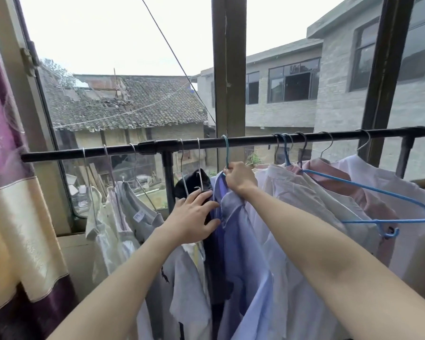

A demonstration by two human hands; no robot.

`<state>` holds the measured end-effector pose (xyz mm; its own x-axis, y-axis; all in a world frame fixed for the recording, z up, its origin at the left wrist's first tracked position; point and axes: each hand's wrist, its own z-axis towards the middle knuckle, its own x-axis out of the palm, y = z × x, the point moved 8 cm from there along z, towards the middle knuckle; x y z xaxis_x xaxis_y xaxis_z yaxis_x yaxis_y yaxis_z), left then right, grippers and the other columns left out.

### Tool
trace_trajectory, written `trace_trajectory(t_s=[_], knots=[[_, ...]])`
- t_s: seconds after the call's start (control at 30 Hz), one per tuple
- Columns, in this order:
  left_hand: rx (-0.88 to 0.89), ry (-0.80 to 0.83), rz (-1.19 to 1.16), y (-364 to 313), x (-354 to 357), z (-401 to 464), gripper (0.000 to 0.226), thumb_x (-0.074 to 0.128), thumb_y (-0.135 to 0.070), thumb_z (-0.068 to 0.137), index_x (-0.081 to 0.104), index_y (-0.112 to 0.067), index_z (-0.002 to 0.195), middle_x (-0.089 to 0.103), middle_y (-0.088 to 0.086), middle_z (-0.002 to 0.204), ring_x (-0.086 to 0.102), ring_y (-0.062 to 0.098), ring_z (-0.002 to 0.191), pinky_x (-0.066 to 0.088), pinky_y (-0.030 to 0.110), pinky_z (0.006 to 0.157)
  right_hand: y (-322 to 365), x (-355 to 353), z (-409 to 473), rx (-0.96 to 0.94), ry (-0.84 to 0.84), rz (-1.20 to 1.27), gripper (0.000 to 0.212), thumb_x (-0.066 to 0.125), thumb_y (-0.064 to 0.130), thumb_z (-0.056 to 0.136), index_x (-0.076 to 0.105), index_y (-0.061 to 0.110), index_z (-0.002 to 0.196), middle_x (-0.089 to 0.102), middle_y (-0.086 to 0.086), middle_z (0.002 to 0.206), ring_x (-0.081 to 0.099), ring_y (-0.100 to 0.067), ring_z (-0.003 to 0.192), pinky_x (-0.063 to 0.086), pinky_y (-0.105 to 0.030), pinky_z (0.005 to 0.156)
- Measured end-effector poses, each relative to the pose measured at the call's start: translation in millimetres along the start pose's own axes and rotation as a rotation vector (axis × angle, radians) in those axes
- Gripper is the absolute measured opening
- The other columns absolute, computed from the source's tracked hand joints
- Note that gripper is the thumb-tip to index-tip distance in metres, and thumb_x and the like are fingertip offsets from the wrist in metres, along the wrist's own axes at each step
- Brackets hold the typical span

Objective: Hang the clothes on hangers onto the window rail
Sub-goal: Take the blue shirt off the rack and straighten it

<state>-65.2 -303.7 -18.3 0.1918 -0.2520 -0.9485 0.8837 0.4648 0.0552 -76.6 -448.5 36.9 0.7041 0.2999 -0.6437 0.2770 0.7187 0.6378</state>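
A black rail (255,140) crosses the window from left to right. A light blue shirt (243,253) hangs from it on a teal hanger hook (226,150). My right hand (238,179) grips the neck of that hanger just under the rail, at the shirt's collar. My left hand (194,215) lies with straight, spread fingers against a black garment (194,182) and the blue shirt's left edge. Several other shirts hang on wire hangers on both sides.
An empty blue hanger (368,195) lies tilted over the white and pink shirts (329,204) on the right. A purple and cream curtain (12,192) hangs at far left. A vertical window post (228,69) stands behind the rail.
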Motion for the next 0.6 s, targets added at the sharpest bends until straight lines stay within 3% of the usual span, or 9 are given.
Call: trace_trajectory(t_s=[0.27,0.33,0.4,0.47,0.53,0.6], knots=[[-0.004,-0.028,0.0,9,2,2,0.048,0.038,-0.047,0.093,0.035,-0.03,0.138,0.016,-0.007,0.154,0.002,0.014,0.143,0.015,0.045,0.113,-1,10,2,-0.085,0.067,0.073,0.03,0.042,0.021,0.095,0.062,0.005,0.079,0.066,-0.015,0.083,0.061,-0.034,0.084,0.048,-0.039,0.078],[-0.014,-0.079,0.009,8,-4,6,0.045,0.037,-0.046,0.094,0.038,-0.03,0.136,0.02,-0.007,0.152,0.004,0.016,0.143,0.014,0.044,0.114,-6,-12,-3,-0.124,-0.023,0.008,0.027,0.039,0.018,0.095,0.064,0.008,0.096,0.063,-0.011,0.093,0.057,-0.03,0.093,0.045,-0.038,0.082],[-0.035,-0.172,-0.004,5,-13,10,0.042,0.036,-0.044,0.095,0.042,-0.028,0.133,0.023,-0.006,0.151,0.007,0.015,0.143,0.013,0.043,0.113,-16,-46,-9,-0.154,-0.236,-0.17,0.031,0.038,0.014,0.093,0.058,0.009,0.117,0.059,-0.013,0.116,0.051,-0.031,0.109,0.041,-0.041,0.092],[-0.015,-0.244,-0.039,-3,-22,13,0.041,0.035,-0.044,0.096,0.042,-0.027,0.133,0.02,-0.003,0.153,0.008,0.016,0.143,0.014,0.04,0.113,-31,-72,-14,-0.117,-0.394,-0.397,0.034,0.04,0.014,0.09,0.053,0.007,0.121,0.051,-0.016,0.123,0.044,-0.032,0.116,0.034,-0.045,0.096],[0.063,-0.236,-0.051,-22,-25,18,0.044,0.032,-0.046,0.096,0.039,-0.029,0.136,0.015,-0.002,0.155,0.004,0.016,0.144,0.012,0.04,0.114,-52,-83,-15,-0.032,-0.397,-0.528,0.033,0.041,0.02,0.092,0.05,0.004,0.119,0.048,-0.018,0.124,0.043,-0.033,0.117,0.032,-0.046,0.097],[0.148,-0.164,-0.063,-46,-20,22,0.045,0.028,-0.048,0.096,0.036,-0.031,0.137,0.012,-0.004,0.156,-0.002,0.015,0.144,0.008,0.042,0.115,-66,-81,-16,0.006,-0.295,-0.553,0.038,0.035,0.028,0.095,0.05,0.002,0.119,0.049,-0.019,0.126,0.044,-0.034,0.119,0.034,-0.044,0.098]])
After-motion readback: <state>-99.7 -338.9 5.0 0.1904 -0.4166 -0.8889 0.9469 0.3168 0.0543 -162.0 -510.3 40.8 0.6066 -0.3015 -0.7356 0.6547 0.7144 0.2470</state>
